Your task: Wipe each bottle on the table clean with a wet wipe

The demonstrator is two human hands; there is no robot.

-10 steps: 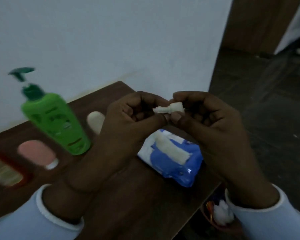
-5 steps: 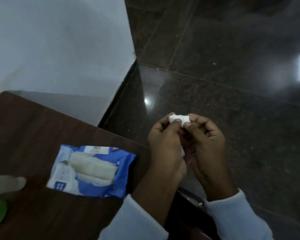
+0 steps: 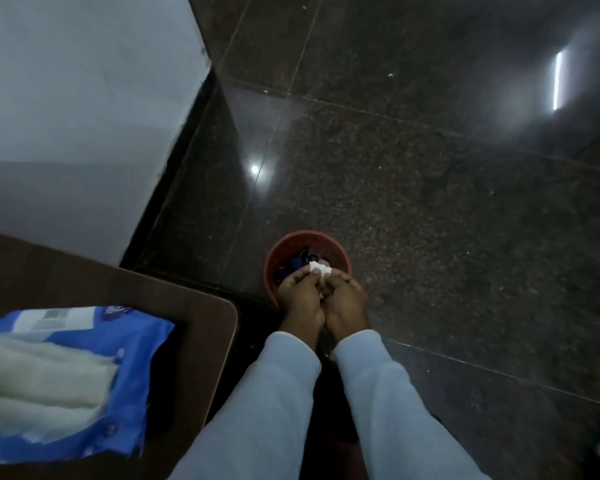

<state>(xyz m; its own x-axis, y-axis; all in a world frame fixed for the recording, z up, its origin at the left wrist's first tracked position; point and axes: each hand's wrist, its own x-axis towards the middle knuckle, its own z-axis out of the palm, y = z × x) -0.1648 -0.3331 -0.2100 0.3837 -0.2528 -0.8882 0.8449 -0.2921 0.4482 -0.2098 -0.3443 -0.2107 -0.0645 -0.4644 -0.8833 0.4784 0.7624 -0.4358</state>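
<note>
A small crumpled white wet wipe (image 3: 320,269) is pinched between the fingertips of my left hand (image 3: 300,297) and my right hand (image 3: 345,299). Both hands are held low over a red-brown bin (image 3: 274,252) that stands on the floor to the right of the table. The blue pack of wet wipes (image 3: 66,382) lies open on the dark wooden table (image 3: 201,306), at the lower left, with white wipes showing in its opening. No bottle is in view.
The bin holds dark blue and white scraps. Dark polished floor tiles (image 3: 430,185) fill the right side. A white wall (image 3: 77,98) runs along the left, behind the table's rounded corner.
My view has swung right and down, off the table and its bottles. Both hands have carried the wipe from over the table to just above the bin on the floor.
</note>
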